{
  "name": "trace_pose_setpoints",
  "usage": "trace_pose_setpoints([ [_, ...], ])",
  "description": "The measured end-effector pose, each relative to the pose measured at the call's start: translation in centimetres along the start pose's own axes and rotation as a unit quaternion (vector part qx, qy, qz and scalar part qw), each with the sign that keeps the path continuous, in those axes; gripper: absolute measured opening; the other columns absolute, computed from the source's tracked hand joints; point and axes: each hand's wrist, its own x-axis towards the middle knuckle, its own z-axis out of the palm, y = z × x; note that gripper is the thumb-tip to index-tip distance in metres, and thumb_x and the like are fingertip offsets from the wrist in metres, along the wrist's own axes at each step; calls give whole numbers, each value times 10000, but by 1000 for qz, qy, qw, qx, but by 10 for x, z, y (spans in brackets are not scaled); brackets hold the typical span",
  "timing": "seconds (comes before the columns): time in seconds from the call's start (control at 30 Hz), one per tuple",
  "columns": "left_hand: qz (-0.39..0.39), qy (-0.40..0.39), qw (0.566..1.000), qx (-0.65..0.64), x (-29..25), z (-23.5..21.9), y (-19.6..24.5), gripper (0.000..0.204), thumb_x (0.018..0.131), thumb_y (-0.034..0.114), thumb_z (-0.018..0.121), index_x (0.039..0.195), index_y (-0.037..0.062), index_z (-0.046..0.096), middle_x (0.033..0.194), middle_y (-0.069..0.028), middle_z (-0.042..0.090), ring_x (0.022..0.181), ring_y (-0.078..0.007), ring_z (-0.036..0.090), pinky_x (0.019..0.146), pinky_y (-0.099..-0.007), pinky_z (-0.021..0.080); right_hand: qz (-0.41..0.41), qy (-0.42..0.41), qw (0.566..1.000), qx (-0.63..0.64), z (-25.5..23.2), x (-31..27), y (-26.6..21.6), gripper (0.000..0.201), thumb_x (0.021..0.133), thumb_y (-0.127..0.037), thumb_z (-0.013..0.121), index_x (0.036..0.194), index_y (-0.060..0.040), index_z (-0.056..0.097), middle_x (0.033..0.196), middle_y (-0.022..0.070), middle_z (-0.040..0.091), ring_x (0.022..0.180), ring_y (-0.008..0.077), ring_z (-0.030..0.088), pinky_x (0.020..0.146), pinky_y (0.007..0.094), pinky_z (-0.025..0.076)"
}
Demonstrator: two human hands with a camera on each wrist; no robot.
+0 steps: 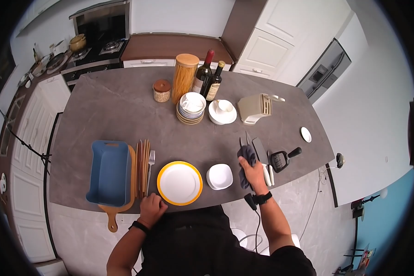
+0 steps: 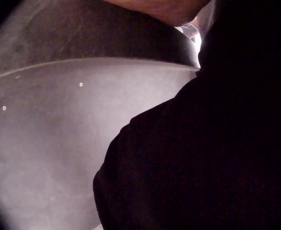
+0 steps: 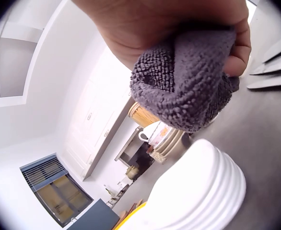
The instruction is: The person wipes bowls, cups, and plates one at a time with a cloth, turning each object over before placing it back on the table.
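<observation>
My right hand (image 1: 254,177) grips a bunched dark grey cloth (image 1: 246,158) over the table's right side. In the right wrist view the terry cloth (image 3: 183,81) is folded up in the fingers. Several knives lie just beside it, among them a wide blade (image 1: 259,149) and white handles (image 1: 267,175). Left of this hand stand stacked white bowls (image 1: 220,176). My left hand (image 1: 152,209) rests at the front table edge with loosely curled fingers, holding nothing. It lies near a fork (image 1: 151,158), chopsticks (image 1: 142,168) and a yellow-rimmed plate (image 1: 180,183). The left wrist view shows mostly dark clothing.
A blue baking dish (image 1: 109,172) sits on a wooden board (image 1: 112,221) at left. Farther back are a pasta jar (image 1: 185,78), bottles (image 1: 213,83), stacked dishes (image 1: 191,110) and a knife block (image 1: 255,109). A black-handled masher-like tool (image 1: 280,161) lies at right.
</observation>
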Motion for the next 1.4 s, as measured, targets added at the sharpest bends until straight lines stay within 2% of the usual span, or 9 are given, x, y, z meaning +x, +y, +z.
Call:
trace_pose_setpoints([
  [0.2,-9,-10,1000,-22,4,-7,3,206,787,127,736,842,89,541,797,-81,541,700,-290,588,648,-410,460,-9,-5,1000,6,18,-45,27,562,912,-478,773,1123,42,736,979,224,767,976,307,755,887,389,554],
  [0.3,-5,-5,1000,-15,4,-7,4,192,794,126,729,842,88,547,795,-80,540,699,-289,587,647,-410,461,-23,13,1000,-15,24,-54,21,516,931,-403,779,1171,52,727,1005,184,777,964,227,734,897,356,546],
  [0.33,-4,-5,1000,-14,4,-7,5,189,795,127,728,841,88,548,794,-79,540,698,-289,586,647,-410,462,-26,18,999,-33,22,-57,14,505,935,-385,776,1169,59,718,1037,209,775,990,268,749,895,368,550],
  [0.57,5,5,1000,-6,3,-4,4,188,796,139,728,841,92,552,795,-77,541,699,-287,589,650,-414,466,-134,63,988,-40,20,-65,-11,416,909,-344,797,1011,44,690,907,249,717,887,434,711,799,464,548],
  [0.7,-3,-6,1000,4,3,-5,4,199,789,143,734,841,94,548,808,-77,548,710,-286,595,649,-416,469,-193,22,976,-95,31,-73,-22,418,894,-323,806,1035,33,637,903,251,674,863,471,670,745,488,534],
  [0.87,-8,0,1000,8,3,-4,5,212,775,147,742,839,99,546,808,-77,543,698,-290,584,635,-413,465,-282,-13,951,-123,46,-67,-40,440,853,-253,831,1122,8,601,903,218,677,846,428,677,732,482,545],
  [1.07,-21,-13,999,37,5,-4,5,225,763,147,745,832,101,536,802,-79,535,681,-292,568,619,-414,459,-360,-34,923,-134,46,-54,-39,462,811,-182,849,1168,-11,611,1123,209,678,978,400,662,820,454,555],
  [1.17,-19,-29,998,43,4,-4,6,227,755,142,741,832,101,532,802,-83,535,679,-294,567,615,-417,460,-351,-45,926,-128,41,-51,-39,470,791,-155,862,1164,-2,620,1261,221,632,1089,412,635,912,457,543],
  [1.4,-38,-47,996,59,8,-2,10,235,735,138,741,843,98,536,800,-91,535,663,-306,562,603,-427,458,-392,-75,908,-129,44,-46,-16,422,721,-94,839,1101,-27,669,1279,180,621,1173,413,600,999,515,488],
])
